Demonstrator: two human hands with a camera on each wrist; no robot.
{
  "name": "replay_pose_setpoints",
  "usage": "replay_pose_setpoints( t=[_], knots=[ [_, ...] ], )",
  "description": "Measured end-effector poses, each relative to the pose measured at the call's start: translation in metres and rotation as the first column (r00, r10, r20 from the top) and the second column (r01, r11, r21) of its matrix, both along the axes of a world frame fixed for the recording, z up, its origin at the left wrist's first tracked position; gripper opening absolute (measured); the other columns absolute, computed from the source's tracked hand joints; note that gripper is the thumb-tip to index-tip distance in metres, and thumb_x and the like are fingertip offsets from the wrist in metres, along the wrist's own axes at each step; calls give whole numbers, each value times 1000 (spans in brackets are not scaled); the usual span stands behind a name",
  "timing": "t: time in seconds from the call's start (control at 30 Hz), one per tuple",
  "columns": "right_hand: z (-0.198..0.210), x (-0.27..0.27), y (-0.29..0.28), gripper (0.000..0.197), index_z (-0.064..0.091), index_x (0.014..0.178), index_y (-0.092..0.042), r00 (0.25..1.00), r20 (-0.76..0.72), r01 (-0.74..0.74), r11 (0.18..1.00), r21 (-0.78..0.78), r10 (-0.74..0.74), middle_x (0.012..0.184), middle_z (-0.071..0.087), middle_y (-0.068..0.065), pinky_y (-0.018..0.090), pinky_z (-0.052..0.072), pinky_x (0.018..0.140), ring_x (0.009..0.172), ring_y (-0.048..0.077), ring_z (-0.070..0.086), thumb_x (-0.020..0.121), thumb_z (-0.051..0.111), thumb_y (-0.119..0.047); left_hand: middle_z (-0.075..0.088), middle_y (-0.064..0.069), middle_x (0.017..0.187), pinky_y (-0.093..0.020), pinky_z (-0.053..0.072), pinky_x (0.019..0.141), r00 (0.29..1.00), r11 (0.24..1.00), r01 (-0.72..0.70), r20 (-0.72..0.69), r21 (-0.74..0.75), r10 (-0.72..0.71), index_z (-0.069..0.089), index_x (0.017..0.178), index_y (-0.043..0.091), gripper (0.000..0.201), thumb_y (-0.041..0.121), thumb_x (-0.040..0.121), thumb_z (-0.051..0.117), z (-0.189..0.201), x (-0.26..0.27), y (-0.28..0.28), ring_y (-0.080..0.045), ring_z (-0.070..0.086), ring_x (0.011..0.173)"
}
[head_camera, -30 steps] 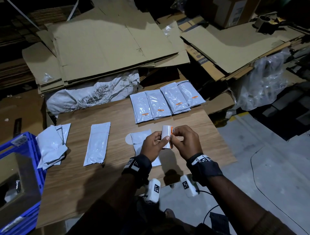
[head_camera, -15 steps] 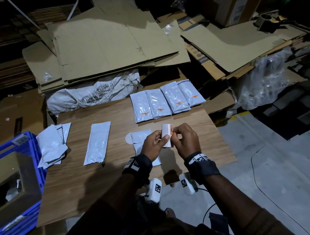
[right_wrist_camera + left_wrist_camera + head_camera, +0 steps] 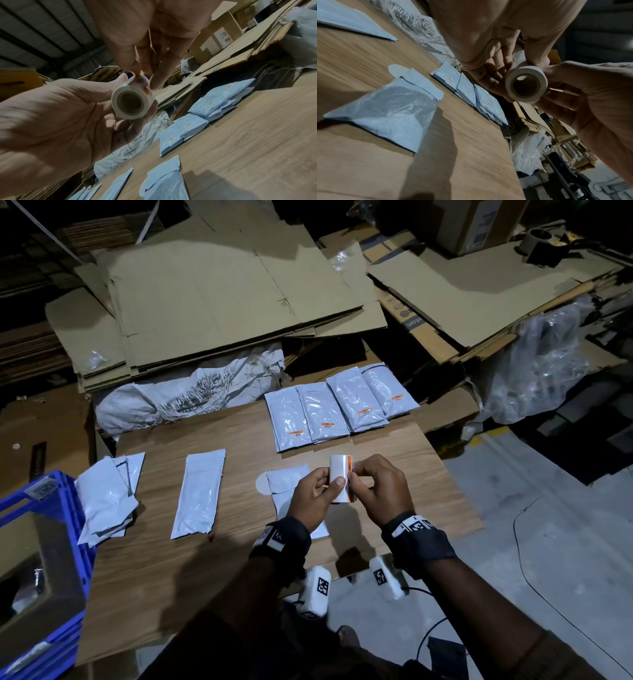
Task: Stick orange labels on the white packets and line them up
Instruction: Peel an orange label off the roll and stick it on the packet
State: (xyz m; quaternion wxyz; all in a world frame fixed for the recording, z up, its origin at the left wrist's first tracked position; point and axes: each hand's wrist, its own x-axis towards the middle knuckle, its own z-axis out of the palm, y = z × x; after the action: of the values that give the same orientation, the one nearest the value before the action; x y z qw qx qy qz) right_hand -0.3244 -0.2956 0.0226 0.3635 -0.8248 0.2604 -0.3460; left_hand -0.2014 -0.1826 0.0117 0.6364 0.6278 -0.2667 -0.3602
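Gripping the label roll (image 3: 340, 483) upright in our left hand (image 3: 313, 498) above the surface (image 3: 239, 542), our right hand (image 3: 380, 491) pinches an orange label (image 3: 350, 469) at its right edge, bare packet (image 3: 199, 494) lying well left, lengthwise away from us.

White label roll (image 3: 340, 483) w/ orange label (image 3: 350, 469) at edge, held upright; four labelled packets (image 3: 337, 409) overlapping in row; unlabelled packet (image 3: 199, 493) flat, left.

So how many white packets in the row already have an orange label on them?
4, side by side at the far edge of the wooden board: leftmost white plastic packet, second, third, rightmost. More may lie hidden beneath them.
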Motion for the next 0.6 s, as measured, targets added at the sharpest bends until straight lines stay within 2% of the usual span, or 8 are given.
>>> replay_pose_setpoints(
  t=[0.13,0.3,0.43,0.6],
  knots=[
    [1,3,0,20,70,86,-16,1000,-23,17,999,-50,-18,89,64,-7,45,55,60,78,16,64,87,60,-33,73,-19,114,-22,55,83,1000,1000,-14,-3,-8,14,65,124,1,28,15,100,64,1,-2,-1,-19,70,105],
    [3,-1,0,23,72,87,-18,1000,-22,-1,1000,-20,1,88,68,-9,45,57,63,81,15,67,88,58,-36,72,-18,118,-30,57,89,998,1000,-6,-55,-3,6,62,127,0,31,15,100,63,-2,0,2,-27,70,109],
    [3,-2,2,20,75,93,-19,1000,-12,-12,1000,-9,11,92,70,-9,41,57,70,86,12,68,88,60,-31,72,-19,116,-28,57,86,998,1000,-18,-55,2,19,62,125,-1,29,14,101,62,-3,-2,3,-23,71,104],
    [1,-3,3,9,70,91,-22,999,-37,-23,1000,-20,23,94,66,-12,42,57,67,87,13,67,87,67,-30,73,-18,115,-29,57,87,999,1000,-10,-43,14,11,63,124,0,28,15,100,63,-2,-2,3,-22,71,104]
  ],
)
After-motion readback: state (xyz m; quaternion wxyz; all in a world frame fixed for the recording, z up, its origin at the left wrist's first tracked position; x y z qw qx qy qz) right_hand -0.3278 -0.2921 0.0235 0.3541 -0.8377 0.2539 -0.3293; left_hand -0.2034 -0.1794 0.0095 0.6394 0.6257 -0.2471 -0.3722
